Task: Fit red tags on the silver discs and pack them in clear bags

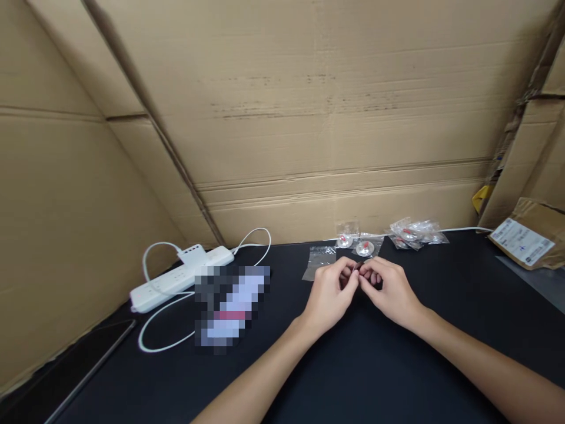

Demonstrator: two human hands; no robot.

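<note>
Near the back of the black table (335, 365), my left hand (332, 293) and my right hand (391, 288) meet fingertip to fingertip. Both are closed in a pinch on a small thin dark piece (359, 266) between them, mostly covered by the fingers, so its kind does not show. Just behind my left hand lies a flat clear plastic bag (318, 265). Beyond the fingers are two clear bags with round silvery discs, one disc (364, 248) bearing a red mark and the other disc (344, 240) beside it.
Several more bagged discs (412, 232) are heaped at the back right. To the left are a white power strip (183, 277), a looped white cable (140, 338) and a pixelated object (233, 306). A brown labelled package (527, 238) stands far right. Cardboard walls (318, 129) enclose the table.
</note>
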